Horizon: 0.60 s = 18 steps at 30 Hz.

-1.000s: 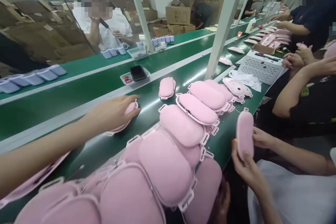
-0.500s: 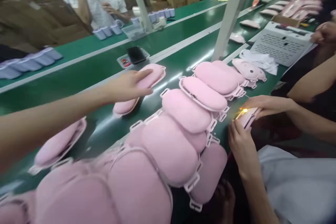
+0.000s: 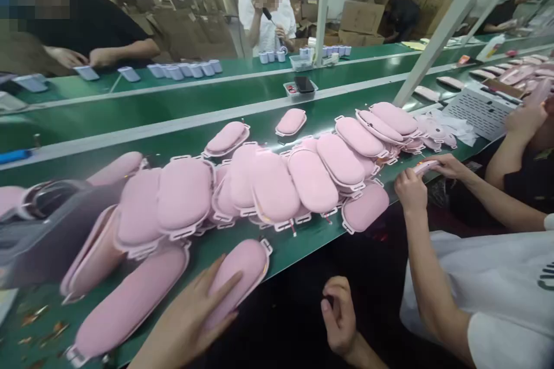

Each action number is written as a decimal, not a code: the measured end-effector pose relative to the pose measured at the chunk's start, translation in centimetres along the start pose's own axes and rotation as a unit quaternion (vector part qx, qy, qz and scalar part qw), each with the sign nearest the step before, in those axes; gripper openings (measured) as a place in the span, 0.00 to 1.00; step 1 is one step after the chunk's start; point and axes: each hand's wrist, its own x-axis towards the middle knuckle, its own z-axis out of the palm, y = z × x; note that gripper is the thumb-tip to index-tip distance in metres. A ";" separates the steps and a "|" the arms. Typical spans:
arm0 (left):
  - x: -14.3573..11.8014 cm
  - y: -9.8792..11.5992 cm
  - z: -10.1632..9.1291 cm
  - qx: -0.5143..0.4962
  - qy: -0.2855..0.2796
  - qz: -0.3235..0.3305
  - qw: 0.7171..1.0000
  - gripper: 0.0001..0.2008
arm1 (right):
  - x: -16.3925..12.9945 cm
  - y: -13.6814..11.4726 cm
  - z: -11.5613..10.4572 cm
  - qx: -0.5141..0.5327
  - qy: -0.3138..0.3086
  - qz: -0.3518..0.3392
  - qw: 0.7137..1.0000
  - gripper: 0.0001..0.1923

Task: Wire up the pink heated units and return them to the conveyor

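My left hand (image 3: pixel 188 323) lies at the bottom of the view with its fingers laid over a pink oval case (image 3: pixel 244 265). That case rests at the near edge of the green belt (image 3: pixel 259 101). My right hand (image 3: pixel 340 317) hangs below the belt's edge, off the table, with fingers curled and nothing visible in them. Just beyond my left hand, a long overlapping pile of several more pink cases (image 3: pixel 277 181) with white clips runs across the belt.
A co-worker in white at the right holds a small pink part in both hands (image 3: pixel 415 181). A blurred grey object (image 3: pixel 47 230) sits at the left. A tray with a phone (image 3: pixel 303 85), a white perforated box (image 3: pixel 480 106) and slanted posts stand beyond; other people work across the belt.
My left hand has pulled back from a case far out on the belt to one at the near edge. The view has swung left. My right hand has come into view.
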 end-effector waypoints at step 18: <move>-1.4 -3.8 2.2 -0.257 0.142 -0.250 0.923 0.25 | 1.1 -11.7 8.2 0.195 -0.379 -0.277 0.861 0.10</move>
